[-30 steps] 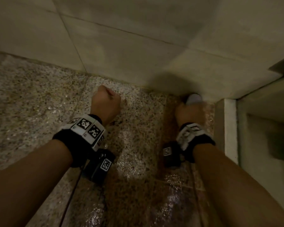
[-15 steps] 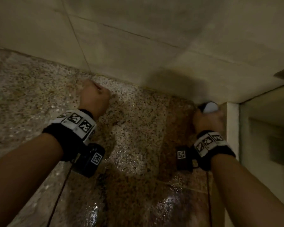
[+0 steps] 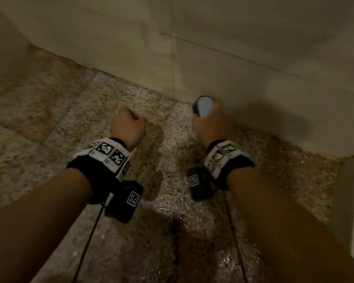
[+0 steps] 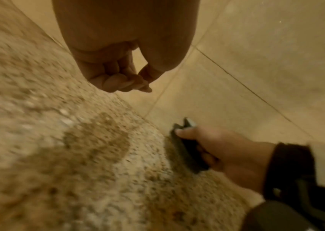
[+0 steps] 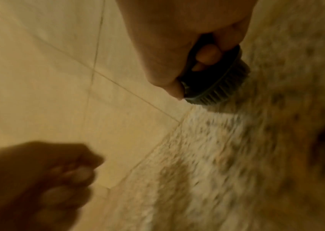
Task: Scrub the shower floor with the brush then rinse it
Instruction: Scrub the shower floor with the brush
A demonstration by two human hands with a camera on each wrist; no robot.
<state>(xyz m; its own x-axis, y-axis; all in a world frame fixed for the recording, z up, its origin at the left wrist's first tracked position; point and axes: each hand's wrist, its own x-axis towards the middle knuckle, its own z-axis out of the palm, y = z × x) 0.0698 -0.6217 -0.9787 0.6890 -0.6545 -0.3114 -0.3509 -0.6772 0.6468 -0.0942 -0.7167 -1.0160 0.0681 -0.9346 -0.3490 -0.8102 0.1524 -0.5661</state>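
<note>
From the head view, the right hand (image 3: 212,124) is wrapped round the brush (image 3: 204,107), low down where the shower floor (image 3: 90,111) meets the tiled wall (image 3: 213,48). The left hand (image 3: 129,128) is a closed fist with nothing in it, held above the floor. The floor is speckled stone and shines wet near the person.

From the left wrist view, the left hand (image 4: 118,75) has its fingers curled in on nothing. The right hand (image 4: 225,150) holds the dark brush (image 4: 185,150) flat on the floor (image 4: 78,156), right by the wall (image 4: 256,62).

From the right wrist view, the fingers (image 5: 207,54) hook through the brush's handle. The brush (image 5: 217,84) is dark, with short stiff bristles (image 5: 223,92) touching the floor (image 5: 217,156).

To scrub well, I think it is best to press down hard, keep the bristles flat, and rub along the edge by the wall, where dirt likes to hide. The wet floor may be slippery, so a tight hold helps.
</note>
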